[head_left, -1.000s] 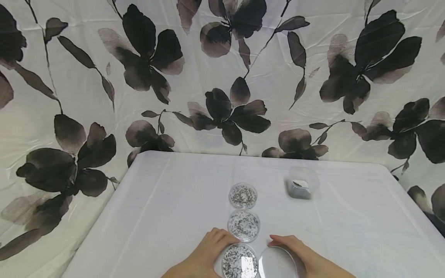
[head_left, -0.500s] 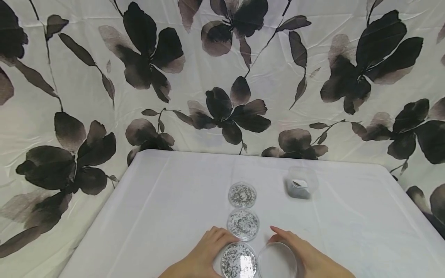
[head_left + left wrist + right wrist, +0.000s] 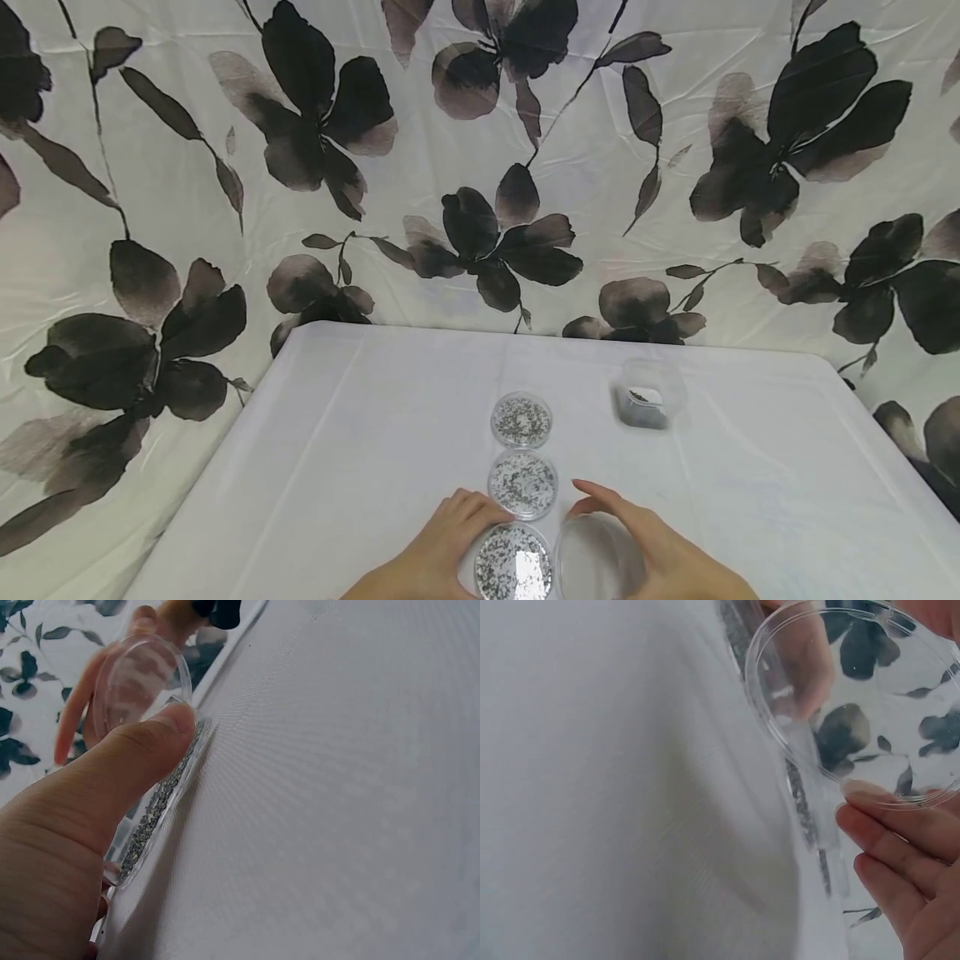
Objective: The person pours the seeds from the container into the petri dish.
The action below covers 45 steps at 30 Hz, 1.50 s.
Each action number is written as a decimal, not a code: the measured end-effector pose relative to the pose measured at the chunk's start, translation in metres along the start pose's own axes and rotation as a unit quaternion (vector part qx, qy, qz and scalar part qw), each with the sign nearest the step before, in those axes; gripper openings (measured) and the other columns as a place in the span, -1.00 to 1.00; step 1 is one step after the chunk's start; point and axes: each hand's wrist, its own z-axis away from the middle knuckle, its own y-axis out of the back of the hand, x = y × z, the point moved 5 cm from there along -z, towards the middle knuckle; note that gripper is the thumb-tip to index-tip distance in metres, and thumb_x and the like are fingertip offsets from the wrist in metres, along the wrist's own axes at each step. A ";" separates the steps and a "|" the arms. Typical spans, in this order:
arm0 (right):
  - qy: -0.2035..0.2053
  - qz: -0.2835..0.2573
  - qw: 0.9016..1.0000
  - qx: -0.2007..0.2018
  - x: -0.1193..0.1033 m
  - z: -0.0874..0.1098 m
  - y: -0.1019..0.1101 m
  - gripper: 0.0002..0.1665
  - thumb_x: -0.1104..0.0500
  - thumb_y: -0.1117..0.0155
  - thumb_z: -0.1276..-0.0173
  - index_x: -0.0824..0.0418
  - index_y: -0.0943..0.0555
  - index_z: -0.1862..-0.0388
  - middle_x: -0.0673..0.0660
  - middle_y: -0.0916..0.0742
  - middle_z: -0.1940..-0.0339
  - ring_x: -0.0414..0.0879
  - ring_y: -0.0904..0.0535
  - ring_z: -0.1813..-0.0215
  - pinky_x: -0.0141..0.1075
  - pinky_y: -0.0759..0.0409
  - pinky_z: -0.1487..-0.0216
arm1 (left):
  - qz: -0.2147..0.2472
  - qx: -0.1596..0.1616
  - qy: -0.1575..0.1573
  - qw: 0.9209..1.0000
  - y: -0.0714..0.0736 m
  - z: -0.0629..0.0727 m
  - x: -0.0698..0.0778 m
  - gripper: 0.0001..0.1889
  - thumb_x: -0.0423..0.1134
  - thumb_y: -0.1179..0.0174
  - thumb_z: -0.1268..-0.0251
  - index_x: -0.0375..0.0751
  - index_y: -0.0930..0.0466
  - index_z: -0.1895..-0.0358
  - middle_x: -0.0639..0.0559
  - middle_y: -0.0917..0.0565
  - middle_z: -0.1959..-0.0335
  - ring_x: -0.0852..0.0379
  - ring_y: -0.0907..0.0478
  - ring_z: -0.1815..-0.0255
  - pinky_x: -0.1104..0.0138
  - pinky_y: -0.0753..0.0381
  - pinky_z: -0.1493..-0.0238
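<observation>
Near the front of the table, my left hand grips the side of a round clear petri dish holding dark, seed-like bits. Its thumb presses the dish's rim in the left wrist view. On the right, my right hand holds an empty clear petri dish lid by its edge. That lid stands tilted up, close beside the nearest dish. Two more petri dishes, a middle one and a far one, line up behind it with similar dark bits inside.
A small clear plastic tub with something dark in it stands at the back right. White cloth covers the table. Behind the far edge hangs a white curtain printed with dark flowers.
My right hand has raised and tilted the lid, which looked flatter earlier, and shifted slightly left. The left hand and its dish stay almost in place.
</observation>
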 end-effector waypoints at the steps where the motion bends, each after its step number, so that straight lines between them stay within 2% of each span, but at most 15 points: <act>1: -0.001 0.003 1.000 0.001 -0.001 -0.001 0.000 0.40 -0.18 -0.63 0.04 0.38 -0.03 -0.55 0.07 -0.58 -0.24 -0.10 -0.49 -0.26 -0.27 -0.43 -0.28 | 0.002 -0.001 0.001 1.000 0.000 0.000 0.000 -0.02 0.27 -0.55 0.32 -0.06 -0.44 -0.30 0.19 -0.46 -0.17 0.27 -0.31 -0.13 0.36 -0.37 -0.13; 4: 0.011 0.008 1.000 0.006 -0.005 -0.005 0.000 0.38 -0.17 -0.63 0.02 0.41 -0.04 -0.54 0.07 -0.58 -0.23 -0.09 -0.49 -0.26 -0.33 -0.38 -0.32 | 0.008 -0.003 0.009 1.000 0.001 0.000 0.001 -0.03 0.26 -0.55 0.31 -0.06 -0.44 -0.30 0.20 -0.45 -0.17 0.27 -0.30 -0.13 0.37 -0.36 -0.12; 6: 0.025 0.011 1.000 0.010 -0.008 -0.009 0.000 0.36 -0.15 -0.62 0.00 0.45 -0.05 -0.52 0.09 -0.59 -0.23 -0.07 -0.49 -0.27 -0.37 -0.32 -0.35 | -0.002 0.005 -0.002 1.000 0.002 0.000 0.002 -0.04 0.27 -0.53 0.27 -0.07 -0.44 -0.30 0.19 -0.45 -0.16 0.27 -0.31 -0.12 0.37 -0.37 -0.10; 10: 0.025 -0.003 1.000 0.003 -0.010 -0.016 -0.004 0.33 -0.14 -0.60 -0.03 0.40 -0.04 -0.54 0.07 -0.59 -0.24 -0.05 -0.47 -0.30 -0.38 -0.27 -0.38 | -0.015 0.016 -0.018 1.000 0.002 0.001 0.002 -0.06 0.28 -0.51 0.23 -0.10 -0.43 -0.29 0.16 -0.47 -0.14 0.26 -0.32 -0.09 0.38 -0.38 -0.06; 16: 0.031 -0.013 0.999 0.000 -0.012 -0.025 -0.011 0.32 -0.13 -0.60 -0.04 0.37 -0.03 -0.55 0.06 -0.59 -0.21 -0.05 -0.48 -0.30 -0.29 -0.32 -0.38 | 0.007 -0.003 0.000 1.000 0.001 0.003 0.000 -0.02 0.28 -0.52 0.25 -0.08 -0.38 -0.32 0.17 -0.48 -0.15 0.27 -0.34 -0.10 0.37 -0.38 -0.08; 20: 0.032 -0.013 0.999 0.000 -0.014 -0.029 -0.015 0.33 -0.14 -0.60 -0.02 0.35 -0.03 -0.55 0.04 -0.59 -0.20 -0.06 -0.48 -0.30 -0.29 -0.32 -0.39 | 0.052 -0.019 0.031 0.998 0.000 0.004 -0.002 0.03 0.25 -0.55 0.25 -0.09 -0.34 -0.37 0.20 -0.49 -0.16 0.31 -0.34 -0.11 0.38 -0.37 -0.12; 23: 0.036 -0.016 0.999 -0.001 -0.015 -0.033 -0.018 0.35 -0.15 -0.61 -0.01 0.36 -0.03 -0.55 0.05 -0.59 -0.20 -0.06 -0.49 -0.29 -0.28 -0.31 -0.40 | 0.063 -0.022 0.039 0.997 0.000 0.005 -0.002 0.04 0.27 -0.53 0.21 -0.12 -0.32 -0.40 0.20 -0.50 -0.15 0.33 -0.34 -0.10 0.42 -0.35 -0.10; 28: 0.024 -0.025 0.999 -0.006 -0.016 -0.039 -0.024 0.36 -0.15 -0.63 0.01 0.32 -0.04 -0.56 0.05 -0.58 -0.23 -0.03 -0.46 -0.34 -0.27 -0.29 -0.42 | 0.056 -0.007 0.019 0.998 0.001 0.006 -0.001 0.05 0.25 -0.52 0.17 -0.20 -0.29 -0.40 0.16 -0.53 -0.12 0.30 -0.37 -0.05 0.43 -0.36 -0.03; 33: 0.020 -0.027 0.999 -0.004 -0.016 -0.043 -0.030 0.37 -0.15 -0.65 0.04 0.28 -0.05 -0.56 0.03 -0.57 -0.25 -0.05 -0.45 -0.34 -0.25 -0.28 -0.42 | 0.074 -0.010 0.027 0.997 0.001 0.006 -0.001 0.10 0.20 -0.56 0.18 -0.24 -0.23 -0.44 0.18 -0.52 -0.17 0.28 -0.37 -0.04 0.42 -0.35 -0.06; 35: 0.016 -0.028 0.999 -0.003 -0.016 -0.044 -0.033 0.37 -0.15 -0.65 0.05 0.27 -0.06 -0.56 0.03 -0.56 -0.26 -0.06 -0.44 -0.34 -0.23 -0.29 -0.42 | 0.072 -0.008 0.023 0.997 0.001 0.005 -0.001 0.13 0.19 -0.56 0.18 -0.26 -0.18 -0.46 0.18 -0.52 -0.19 0.27 -0.38 -0.08 0.38 -0.37 -0.09; 37: -0.004 -0.033 0.999 -0.007 -0.016 -0.045 -0.037 0.36 -0.17 -0.65 0.06 0.21 -0.06 -0.57 0.02 -0.54 -0.28 -0.06 -0.43 -0.34 -0.20 -0.32 -0.40 | 0.066 -0.004 0.017 0.998 0.002 0.006 0.000 0.17 0.19 -0.56 0.18 -0.26 -0.12 -0.48 0.18 -0.52 -0.21 0.24 -0.41 -0.13 0.25 -0.42 -0.17; 39: -0.048 -0.046 0.998 -0.016 -0.015 -0.045 -0.041 0.35 -0.19 -0.65 0.07 0.11 -0.08 -0.58 -0.01 -0.51 -0.33 -0.09 -0.41 -0.36 -0.16 -0.36 -0.38 | 0.066 -0.004 0.016 0.998 0.002 0.006 0.000 0.21 0.20 -0.56 0.18 -0.25 -0.05 -0.51 0.17 -0.52 -0.22 0.21 -0.43 -0.16 0.15 -0.45 -0.17; 42: -0.108 -0.056 0.992 -0.026 -0.015 -0.046 -0.049 0.31 -0.24 -0.63 0.07 -0.03 -0.12 -0.57 -0.07 -0.45 -0.40 -0.15 -0.38 -0.38 -0.12 -0.41 -0.34 | 0.084 -0.017 0.046 0.995 0.001 0.006 -0.002 0.27 0.21 -0.57 0.20 -0.21 0.03 -0.55 0.21 -0.49 -0.25 0.21 -0.43 -0.23 -0.11 -0.36 -0.29; 45: -0.089 -0.044 0.995 -0.028 -0.017 -0.051 -0.055 0.23 -0.25 -0.61 0.03 -0.02 -0.17 -0.54 -0.06 -0.41 -0.43 -0.15 -0.35 -0.40 -0.13 -0.42 -0.34 | 0.092 -0.028 0.076 0.992 0.002 0.007 -0.003 0.31 0.23 -0.57 0.23 -0.20 0.04 -0.56 0.24 -0.46 -0.26 0.19 -0.42 -0.26 -0.26 -0.24 -0.31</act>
